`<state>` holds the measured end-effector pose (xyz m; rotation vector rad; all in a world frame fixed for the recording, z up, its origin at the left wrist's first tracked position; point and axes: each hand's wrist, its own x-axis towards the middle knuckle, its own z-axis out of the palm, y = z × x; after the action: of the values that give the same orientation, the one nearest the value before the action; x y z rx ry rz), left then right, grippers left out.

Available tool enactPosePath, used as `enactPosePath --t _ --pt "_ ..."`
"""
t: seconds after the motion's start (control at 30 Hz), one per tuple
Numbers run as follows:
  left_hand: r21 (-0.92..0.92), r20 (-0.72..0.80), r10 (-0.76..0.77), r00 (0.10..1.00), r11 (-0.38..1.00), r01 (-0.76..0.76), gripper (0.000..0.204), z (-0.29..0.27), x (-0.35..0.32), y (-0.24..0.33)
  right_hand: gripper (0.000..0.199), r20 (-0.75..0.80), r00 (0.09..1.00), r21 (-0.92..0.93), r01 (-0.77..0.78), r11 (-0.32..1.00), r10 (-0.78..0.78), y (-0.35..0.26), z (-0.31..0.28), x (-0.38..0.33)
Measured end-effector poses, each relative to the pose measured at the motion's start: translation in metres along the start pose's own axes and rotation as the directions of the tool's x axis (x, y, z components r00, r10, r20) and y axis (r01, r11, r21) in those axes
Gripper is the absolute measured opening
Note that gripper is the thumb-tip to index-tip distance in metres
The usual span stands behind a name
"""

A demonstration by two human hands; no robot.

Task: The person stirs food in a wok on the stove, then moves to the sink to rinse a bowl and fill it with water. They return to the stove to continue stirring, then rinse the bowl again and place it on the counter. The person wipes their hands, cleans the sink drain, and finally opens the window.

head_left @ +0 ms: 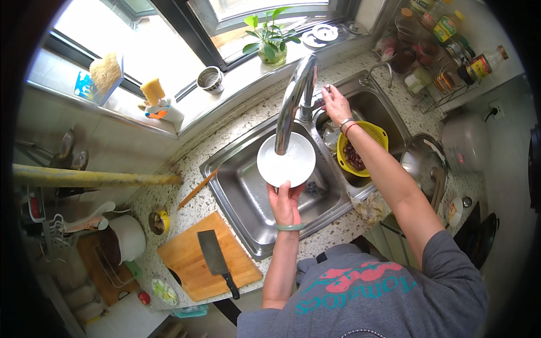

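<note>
My left hand (285, 205) grips the near rim of a round white bowl (301, 163) and holds it over the left sink basin (242, 191). The spout of a tall chrome faucet (294, 98) ends right above the bowl. My right hand (336, 105) reaches across to the faucet's side lever (318, 104), its fingers curled at it. Under my right forearm, a yellow colander (374, 132) with dark reddish pieces, perhaps beans, sits in the right basin. Whether water runs into the bowl is hard to make out.
A cleaver (213, 253) lies on a wooden cutting board (186, 265) at the left. Beside the sink's left edge is a thin wooden stick (197, 188). A metal pan (420, 160) stands at the right, below a rack of bottles (445, 67). A potted plant (270, 42) is on the windowsill.
</note>
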<state>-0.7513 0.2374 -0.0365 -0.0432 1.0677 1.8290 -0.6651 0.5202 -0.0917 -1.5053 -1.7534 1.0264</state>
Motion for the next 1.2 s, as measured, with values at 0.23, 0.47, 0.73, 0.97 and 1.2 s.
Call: enactPosePath --t 0.23,0.47,0.73,0.97,1.2 --pt "0.03 0.011 0.021 1.0 0.999 -0.021 0.055 0.004 -0.005 -0.006 0.045 0.219 0.975 0.235 -0.015 0.972 -0.037 -0.03 -0.036 -0.081" --pt "0.142 0.138 -0.016 0.99 0.99 -0.004 0.052 0.037 -0.037 -0.018 0.036 0.442 0.896 0.454 -0.188 0.871 -0.037 -0.028 -0.101 -0.193" --pt "0.322 0.39 -0.267 0.881 0.936 0.141 0.046 0.108 -0.101 -0.087 0.022 0.079 0.984 0.631 -0.173 0.756 0.16 -0.001 -0.225 -0.281" --pt "0.52 0.592 -0.542 0.596 0.822 0.231 0.042 0.19 -0.197 -0.192 0.026 -0.312 0.904 0.713 0.02 0.701 0.293 0.066 -0.352 -0.377" --pt "0.692 0.606 -0.734 0.308 0.676 0.252 0.037 0.25 -0.318 -0.305 0.035 -0.52 0.716 0.767 0.151 0.624 0.466 0.113 -0.473 -0.494"
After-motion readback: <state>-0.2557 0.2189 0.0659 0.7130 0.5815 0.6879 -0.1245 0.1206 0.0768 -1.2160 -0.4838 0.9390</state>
